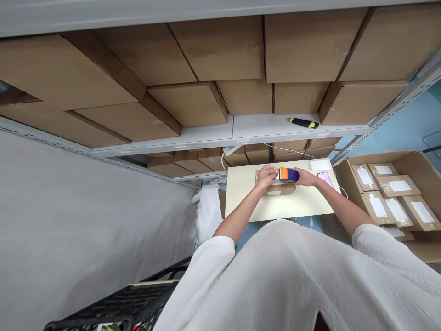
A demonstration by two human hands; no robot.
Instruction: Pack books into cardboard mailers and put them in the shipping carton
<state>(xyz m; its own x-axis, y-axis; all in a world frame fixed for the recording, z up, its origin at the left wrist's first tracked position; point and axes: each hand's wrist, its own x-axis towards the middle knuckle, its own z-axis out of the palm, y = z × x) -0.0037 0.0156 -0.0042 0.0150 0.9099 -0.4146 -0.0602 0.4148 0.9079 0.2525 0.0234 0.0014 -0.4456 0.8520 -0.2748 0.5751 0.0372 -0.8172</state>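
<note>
My right hand (303, 177) grips an orange and dark-purple tape dispenser (290, 174) from its right side. Under it, on the pale yellow tabletop (241, 193), lies a small cardboard box (283, 189) with a white label on its near side. Over the box's left end is my left hand (267, 175), its fingers curled together close to the dispenser's left end. What sits between those fingers is too small to make out. The hands and the dispenser cover much of the box's top.
A phone (325, 179) and a white paper stack (319, 165) lie at the table's right. Beyond stands a large carton (427, 165) of labelled boxes. A shelf (206, 134) with cardboard boxes and a black-yellow cutter (303, 122) overhangs. A black crate (117, 303) is lower left.
</note>
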